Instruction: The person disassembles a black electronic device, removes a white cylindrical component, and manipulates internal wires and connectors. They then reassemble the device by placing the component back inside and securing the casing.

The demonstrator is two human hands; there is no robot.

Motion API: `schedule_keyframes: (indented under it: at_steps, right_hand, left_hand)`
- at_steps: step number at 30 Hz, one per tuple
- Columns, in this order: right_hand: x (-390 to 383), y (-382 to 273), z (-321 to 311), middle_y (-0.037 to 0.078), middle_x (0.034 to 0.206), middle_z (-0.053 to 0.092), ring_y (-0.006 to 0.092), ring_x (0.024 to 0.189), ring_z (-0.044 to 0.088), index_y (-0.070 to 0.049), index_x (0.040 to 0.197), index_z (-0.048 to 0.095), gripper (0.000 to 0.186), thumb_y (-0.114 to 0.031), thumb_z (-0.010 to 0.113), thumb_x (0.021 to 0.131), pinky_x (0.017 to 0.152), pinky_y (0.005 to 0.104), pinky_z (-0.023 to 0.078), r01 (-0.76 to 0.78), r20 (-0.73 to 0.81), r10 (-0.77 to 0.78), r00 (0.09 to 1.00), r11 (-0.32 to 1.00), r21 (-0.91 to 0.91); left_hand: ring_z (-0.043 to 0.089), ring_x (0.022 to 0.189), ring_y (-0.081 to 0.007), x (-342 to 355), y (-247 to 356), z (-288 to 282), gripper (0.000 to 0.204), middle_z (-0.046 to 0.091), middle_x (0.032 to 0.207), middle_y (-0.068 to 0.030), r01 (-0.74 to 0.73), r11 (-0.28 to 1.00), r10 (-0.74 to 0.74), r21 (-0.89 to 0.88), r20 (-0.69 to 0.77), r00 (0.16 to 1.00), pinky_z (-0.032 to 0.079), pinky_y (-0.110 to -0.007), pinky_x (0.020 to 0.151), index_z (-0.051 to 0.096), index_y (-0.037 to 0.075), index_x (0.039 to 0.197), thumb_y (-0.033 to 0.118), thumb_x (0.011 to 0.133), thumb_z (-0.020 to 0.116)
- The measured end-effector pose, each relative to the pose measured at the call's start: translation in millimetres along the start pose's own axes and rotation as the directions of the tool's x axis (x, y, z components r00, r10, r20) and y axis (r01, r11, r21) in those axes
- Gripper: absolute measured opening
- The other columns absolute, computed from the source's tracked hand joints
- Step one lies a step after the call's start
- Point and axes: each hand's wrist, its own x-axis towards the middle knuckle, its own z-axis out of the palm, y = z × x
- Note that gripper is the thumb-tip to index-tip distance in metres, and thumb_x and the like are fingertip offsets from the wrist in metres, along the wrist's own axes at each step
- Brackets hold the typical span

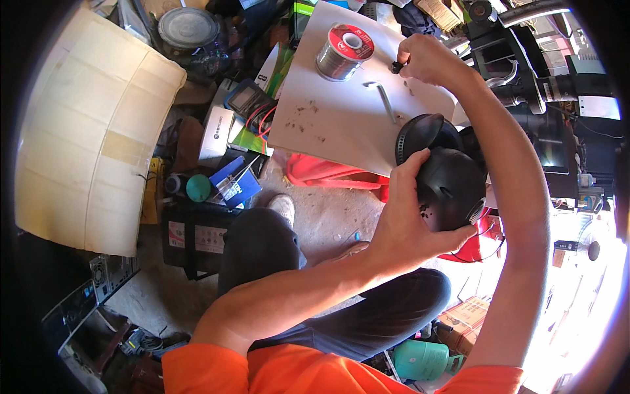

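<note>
Left hand (pixel 403 226): clamped around the rounded black plastic housing (pixel 453 187), thumb over its near-left face, fingers wrapped beneath; the housing is held in the air at the right of the scene, just off the near edge of the white board.

Right hand (pixel 426 59): fingertips pinched together on a small dark part (pixel 396 66), too small to identify, at the far right of the white flat board (pixel 341 125). Whether the part rests on the board or is lifted clear cannot be told.

Housing, detail: a domed black flap (pixel 425 126) stands open at its far end, with a ribbed ring showing beneath it.

On the board: silver spool of solder wire with a red label (pixel 342 51), far centre; bent grey metal hex key (pixel 382 98), between the spool and the housing; scattered dark crumbs, left of centre.

Surroundings: large cream cardboard sheet (pixel 92 131), left; blue box (pixel 234 185) and green round cap (pixel 198 188), near left of the board; teal canister (pixel 420 360), near right by the knee; black camera rig (pixel 525 79), far right.

Handling note, as a judgement: keep the housing steady and its open end turned towards the board, so the pinched part travels a short way. Pinch lightly but squarely; a piece this small would be lost in the clutter on the floor if dropped. The hex key lies close to the right hand.
</note>
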Motion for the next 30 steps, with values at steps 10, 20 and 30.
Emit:
schedule_keyframes:
  at_steps: [10, 20, 30]
  right_hand:
    - [3, 5, 16, 0.019, 0.092, 0.07, 0.0339, 0.084, 0.069, 0.0, 0.102, 0.068, 0.03, -0.008, 0.073, 0.074, 0.075, 0.0399, 0.053, 0.238, -0.084, -0.261, 0.962, 0.947, -0.216]
    - [9, -22, 2, 0.018, 0.079, 0.069, 0.0294, 0.075, 0.067, 0.001, 0.09, 0.071, 0.031, -0.028, 0.072, 0.076, 0.07, 0.038, 0.053, 0.168, -0.057, -0.164, 0.985, 0.983, 0.074]
    - [16, 2, -16, 0.011, 0.064, 0.064, 0.0178, 0.053, 0.061, 0.003, 0.086, 0.069, 0.014, -0.003, 0.064, 0.074, 0.049, 0.031, 0.052, -0.284, 0.176, 0.266, 0.948, 0.955, 0.086]
  left_hand:
    - [0.044, 0.123, -0.0356, 1, 1, -2, 0.109, 0.034, 0.132, -0.0223, 0.017, 1.0, -0.017, -0.02, 0.008, 1.0, 0.042, -0.04, 0.103, 0.02, 0.002, 0.145, 0.027, 0.065, 0.089]
    - [0.043, 0.123, -0.0349, 1, 3, 0, 0.109, 0.034, 0.133, -0.0222, 0.032, 0.999, -0.032, 0.011, 0.007, 0.999, 0.042, -0.04, 0.103, 0.021, 0.001, 0.145, 0.029, 0.064, 0.089]
    - [0.044, 0.122, -0.0348, 2, 2, -2, 0.108, 0.036, 0.131, -0.0213, -0.009, 0.998, 0.01, 0.068, -0.002, 1.0, 0.042, -0.04, 0.101, 0.022, 0.0, 0.144, 0.027, 0.064, 0.09]
